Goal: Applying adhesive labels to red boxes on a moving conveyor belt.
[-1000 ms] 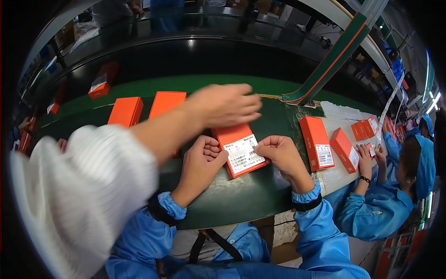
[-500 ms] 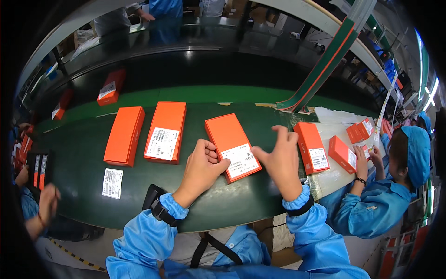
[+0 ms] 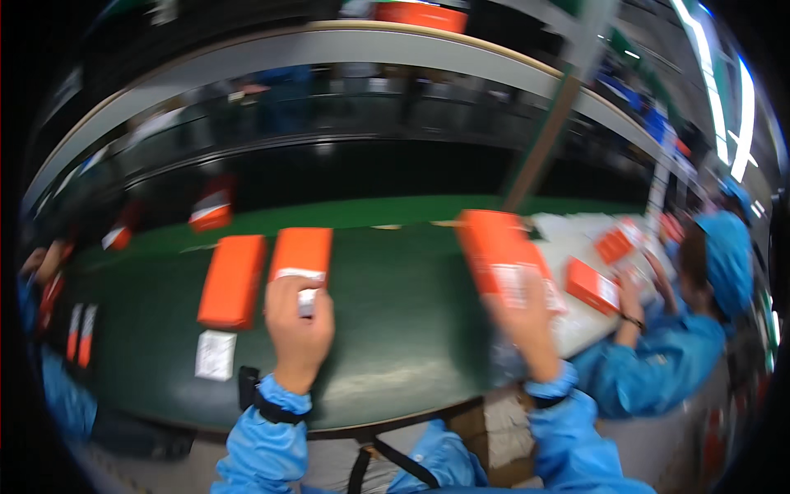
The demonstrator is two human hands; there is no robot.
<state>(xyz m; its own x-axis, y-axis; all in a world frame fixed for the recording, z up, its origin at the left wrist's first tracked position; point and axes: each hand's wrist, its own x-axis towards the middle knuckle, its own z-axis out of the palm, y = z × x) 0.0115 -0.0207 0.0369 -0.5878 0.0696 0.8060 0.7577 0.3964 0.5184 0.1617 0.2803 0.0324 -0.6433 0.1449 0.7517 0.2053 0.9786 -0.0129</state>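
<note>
Green tabletop [image 3: 395,329] fills most of what we see, curving from the left rim to the right, its near edge just above our blue cuffs. We count two orange boxes lying side by side on it at left centre, with open green between them and the right. Our left hand [image 3: 298,325] rests on the near end of the right-hand box [image 3: 303,255], fingers curled over its white label; the other flat box [image 3: 234,280] lies just beside it, untouched. Our right hand [image 3: 527,317] grasps a third orange box [image 3: 502,259], tilted up at the tabletop's right end. One small white label [image 3: 215,355] lies near the front edge. A co-worker in blue [image 3: 675,362] handles more boxes at right.
</note>
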